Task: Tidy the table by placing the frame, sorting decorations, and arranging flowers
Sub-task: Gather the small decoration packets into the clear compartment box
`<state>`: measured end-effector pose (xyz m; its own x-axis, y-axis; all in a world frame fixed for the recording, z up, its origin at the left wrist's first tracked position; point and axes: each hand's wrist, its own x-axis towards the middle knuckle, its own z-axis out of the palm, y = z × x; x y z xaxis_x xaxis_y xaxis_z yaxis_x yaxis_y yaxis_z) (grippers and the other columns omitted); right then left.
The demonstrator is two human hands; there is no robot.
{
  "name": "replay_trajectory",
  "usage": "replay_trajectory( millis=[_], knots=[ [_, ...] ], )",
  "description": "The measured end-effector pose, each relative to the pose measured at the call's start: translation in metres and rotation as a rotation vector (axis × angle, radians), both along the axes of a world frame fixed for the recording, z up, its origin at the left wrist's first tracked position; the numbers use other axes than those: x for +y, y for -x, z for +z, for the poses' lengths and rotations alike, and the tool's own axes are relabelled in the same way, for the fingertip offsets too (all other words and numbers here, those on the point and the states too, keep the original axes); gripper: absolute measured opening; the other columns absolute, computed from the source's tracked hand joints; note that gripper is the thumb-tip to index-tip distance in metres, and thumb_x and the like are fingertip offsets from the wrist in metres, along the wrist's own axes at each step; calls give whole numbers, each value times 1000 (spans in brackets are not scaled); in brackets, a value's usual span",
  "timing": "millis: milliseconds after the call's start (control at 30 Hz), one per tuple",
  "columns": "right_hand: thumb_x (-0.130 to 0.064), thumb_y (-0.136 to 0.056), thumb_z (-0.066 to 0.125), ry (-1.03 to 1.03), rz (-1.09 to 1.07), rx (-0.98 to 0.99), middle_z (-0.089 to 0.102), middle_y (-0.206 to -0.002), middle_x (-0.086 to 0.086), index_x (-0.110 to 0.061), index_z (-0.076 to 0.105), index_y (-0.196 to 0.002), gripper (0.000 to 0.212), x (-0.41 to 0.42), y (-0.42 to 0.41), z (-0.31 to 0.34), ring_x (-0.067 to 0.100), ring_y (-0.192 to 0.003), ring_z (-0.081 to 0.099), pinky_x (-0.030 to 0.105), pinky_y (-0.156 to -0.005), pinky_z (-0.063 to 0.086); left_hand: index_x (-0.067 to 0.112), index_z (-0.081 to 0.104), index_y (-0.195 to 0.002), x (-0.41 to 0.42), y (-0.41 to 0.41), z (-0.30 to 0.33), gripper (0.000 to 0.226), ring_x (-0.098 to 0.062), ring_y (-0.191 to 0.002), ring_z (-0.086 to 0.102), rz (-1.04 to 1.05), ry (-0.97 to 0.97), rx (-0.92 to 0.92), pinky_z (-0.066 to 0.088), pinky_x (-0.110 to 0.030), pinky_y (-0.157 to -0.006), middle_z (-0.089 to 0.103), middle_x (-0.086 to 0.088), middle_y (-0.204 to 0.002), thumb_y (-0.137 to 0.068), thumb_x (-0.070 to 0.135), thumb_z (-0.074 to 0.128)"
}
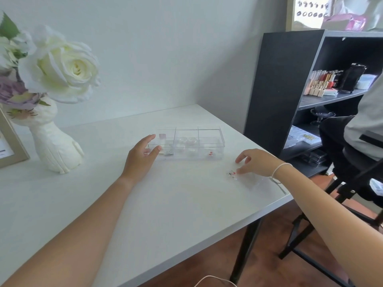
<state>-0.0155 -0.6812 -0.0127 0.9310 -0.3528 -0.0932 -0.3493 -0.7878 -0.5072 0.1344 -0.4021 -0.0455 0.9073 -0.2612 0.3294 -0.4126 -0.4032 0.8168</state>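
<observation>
White matte table against a pale wall: we are sorting the small decorations into the clear plastic three-compartment organiser box.

Our left hand rests loosely open against the box's left end, steadying it and holding nothing. Our right hand, right of the box and nearer the table edge, narrows thumb and forefinger over the tiny red and silver beads; we cannot tell whether one is pinched yet. We should lift them singly and keep the box still. Far left of the box stand the white hand-shaped vase of cream roses and the beige picture frame.
</observation>
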Motion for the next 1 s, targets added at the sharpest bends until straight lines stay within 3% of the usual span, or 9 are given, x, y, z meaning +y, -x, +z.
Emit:
replay_trajectory(
  millis=[67,233,367,633,800,867,1000],
  knots=[
    [-20,-73,72,-40,-5,-16,49,-79,-8,-19,63,-85,16,0,-2,0,10,-66,49,23,-60,36,31,47,-132,0,0,1,44,-10,-100,50,-1,-4,-3,32,-9,-72,55,-5,-134,-89,34,55],
    [-18,-75,69,-19,26,8,54,-73,-9,-18,62,-79,8,-2,-4,7,10,-67,50,22,-60,37,31,47,-132,1,1,1,43,-12,-98,51,2,-4,7,34,-15,-74,55,-7,-133,-90,34,55],
    [-18,-79,67,-106,70,-26,57,-68,-3,-20,58,-71,11,-5,-2,27,11,-58,52,21,-55,41,30,47,-132,1,1,1,43,-12,-98,51,1,-4,7,33,-12,-72,56,-7,-131,-90,34,56],
    [-13,-80,64,-287,-84,-393,60,-68,-1,-13,55,-78,9,2,-32,64,12,-53,52,23,-51,41,30,46,-133,1,2,2,45,-15,-95,54,3,10,16,37,-24,-75,59,-8,-126,-89,34,56],
    [-12,-78,60,-273,-172,-442,59,-64,-3,-18,50,-68,16,18,-68,63,13,-50,49,23,-47,36,30,45,-133,1,2,2,46,-13,-97,53,4,6,18,35,-19,-76,59,-6,-127,-89,35,56],
    [-13,-77,59,-240,-201,-431,61,-67,-2,-19,50,-66,16,21,-79,59,14,-53,50,24,-49,39,30,46,-133,1,1,3,46,-12,-96,53,1,2,13,35,-14,-72,59,-6,-127,-89,35,56],
    [-12,-76,55,-134,-237,-392,64,-86,3,-17,55,-77,4,26,-93,50,21,-76,56,33,-73,48,30,47,-132,1,0,2,46,-12,-94,54,-1,16,24,35,-10,-68,60,-6,-125,-88,36,57]
  ],
)
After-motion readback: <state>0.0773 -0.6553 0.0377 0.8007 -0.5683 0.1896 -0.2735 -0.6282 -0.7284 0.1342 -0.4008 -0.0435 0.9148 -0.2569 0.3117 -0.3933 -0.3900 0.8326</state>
